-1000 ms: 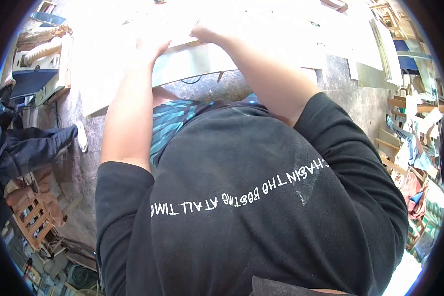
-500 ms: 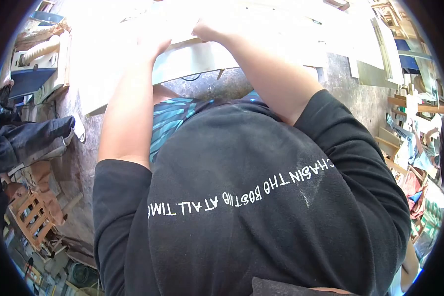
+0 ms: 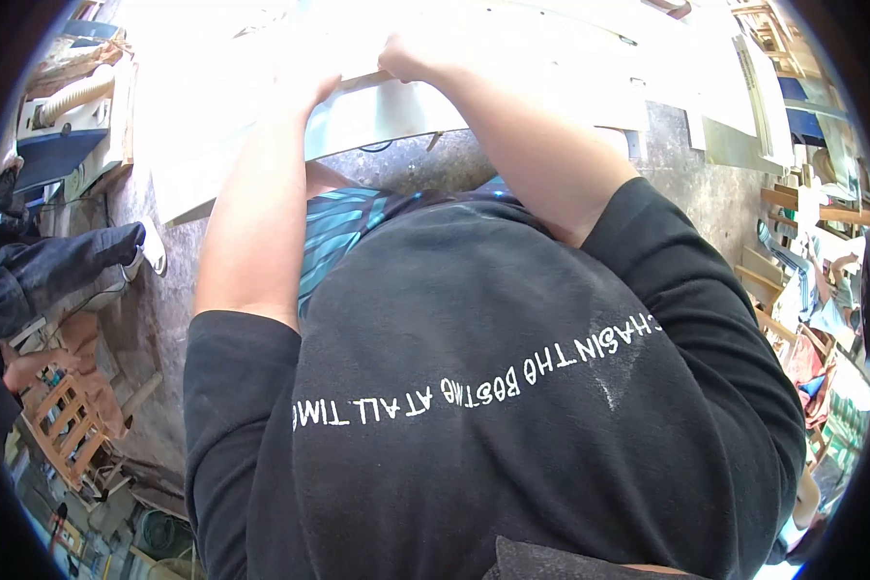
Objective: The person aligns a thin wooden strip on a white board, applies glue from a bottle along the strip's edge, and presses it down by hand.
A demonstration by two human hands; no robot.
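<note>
My left hand (image 3: 311, 85) and my right hand (image 3: 405, 62) reach forward over a brightly lit white work surface (image 3: 512, 87). Between them runs a narrow wooden strip (image 3: 362, 81), with a hand closed at either end of it. Glare washes out most of my left fingers; only the thumb side shows clearly. My right hand is curled, its fingertips partly hidden. A pale, shiny panel (image 3: 382, 114) forms the near side, just below the strip.
A machine with a ribbed hose (image 3: 77, 95) stands at left. Near it are a person's dark-trousered leg (image 3: 68, 266) and a slatted wooden piece (image 3: 68, 416). Boards (image 3: 744, 145) lie at right, with wooden frames and another person (image 3: 822, 290) beyond.
Both hands stay on the strip with almost no movement. The whole view shifts very slightly, and the person's foot at left has moved a little.
</note>
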